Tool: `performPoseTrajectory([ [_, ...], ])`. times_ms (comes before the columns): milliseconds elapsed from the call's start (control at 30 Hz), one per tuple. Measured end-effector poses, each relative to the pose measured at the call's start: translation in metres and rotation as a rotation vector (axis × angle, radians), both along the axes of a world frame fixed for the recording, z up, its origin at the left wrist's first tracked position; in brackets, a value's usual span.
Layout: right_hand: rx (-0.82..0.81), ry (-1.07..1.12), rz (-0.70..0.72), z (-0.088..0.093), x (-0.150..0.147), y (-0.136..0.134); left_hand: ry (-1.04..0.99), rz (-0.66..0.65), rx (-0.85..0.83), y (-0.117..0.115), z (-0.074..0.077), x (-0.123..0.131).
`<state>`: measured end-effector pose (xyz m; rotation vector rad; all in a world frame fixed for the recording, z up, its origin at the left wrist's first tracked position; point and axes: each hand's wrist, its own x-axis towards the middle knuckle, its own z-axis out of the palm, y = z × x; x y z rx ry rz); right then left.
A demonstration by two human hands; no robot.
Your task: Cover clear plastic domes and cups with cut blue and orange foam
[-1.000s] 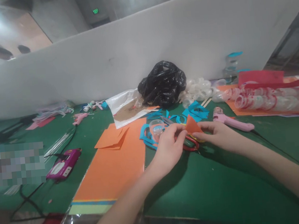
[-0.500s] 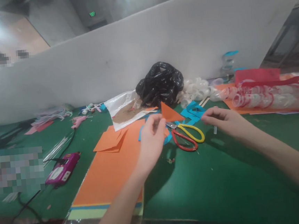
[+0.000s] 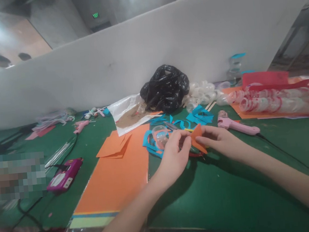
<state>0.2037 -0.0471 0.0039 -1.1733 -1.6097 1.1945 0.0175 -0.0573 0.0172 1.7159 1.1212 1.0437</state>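
A small folded piece of orange paper [image 3: 198, 140] is between my two hands, above the green table [image 3: 226, 196]. The fingers of my left hand [image 3: 177, 152] pinch its left side. On the other side, my right hand [image 3: 218, 138] grips it between thumb and fingers. Scissors [image 3: 171, 126] lie beneath and behind my hands, mostly covered, with the blades and bits of the yellow and red handles showing. Blue paper cut-outs [image 3: 149, 145] and a clear plastic cup [image 3: 160, 135] are just left of the scissors. Right of my right hand lies a pink glue gun [image 3: 238, 126].
Orange sheets [image 3: 114, 184] with smaller folded pieces [image 3: 113, 145] on top lie left. A black plastic bag [image 3: 167, 88] sits at the back. Rows of plastic cups [image 3: 283, 101] stand right. A purple device [image 3: 65, 175], cables and a second glue gun [image 3: 80, 126] are left, near another person's blurred hand.
My right hand has moved left and taken hold of the orange paper. My left hand has brought it right and lower, over the scissors. The right-hand glue gun has come into view.
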Motion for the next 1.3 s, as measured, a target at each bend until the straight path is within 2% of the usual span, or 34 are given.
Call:
performPoseTrajectory([
  [100, -0.017, 0.083, -0.021, -0.001, -0.005, -0.001, -0.085, -0.024, -0.095, 0.001, -0.002, 0.002],
  [233, -0.033, 0.133, -0.066, 0.0, -0.007, -0.003, -0.125, -0.046, -0.131, -0.001, 0.001, 0.004],
  [400, 0.034, 0.073, -0.086, 0.004, -0.007, -0.004, -0.047, -0.04, -0.118, -0.004, 0.005, 0.003],
  [567, 0.079, -0.022, -0.122, 0.006, -0.007, -0.004, 0.077, -0.121, -0.127, -0.005, 0.004, -0.003],
  [800, -0.005, -0.007, -0.112, 0.003, -0.007, -0.003, 0.01, -0.032, -0.059, 0.0, 0.006, -0.006],
  [900, 0.128, -0.246, -0.155, -0.003, -0.003, -0.002, -0.018, -0.006, -0.027, 0.003, 0.004, -0.007],
  [1000, 0.404, -0.689, -0.176, -0.013, -0.002, 0.0, -0.058, -0.025, -0.016, 0.005, 0.004, -0.006],
  [1067, 0.517, -0.937, -0.16, -0.019, -0.006, 0.001, -0.093, -0.026, -0.017, 0.006, 0.005, -0.006],
  [1200, 0.544, -1.233, -0.143, -0.021, -0.019, 0.004, -0.119, 0.004, -0.047, 0.01, 0.005, -0.008],
  [1300, 0.529, -1.282, -0.141, -0.02, -0.029, 0.008, -0.115, -0.005, -0.068, 0.013, 0.006, -0.01],
])
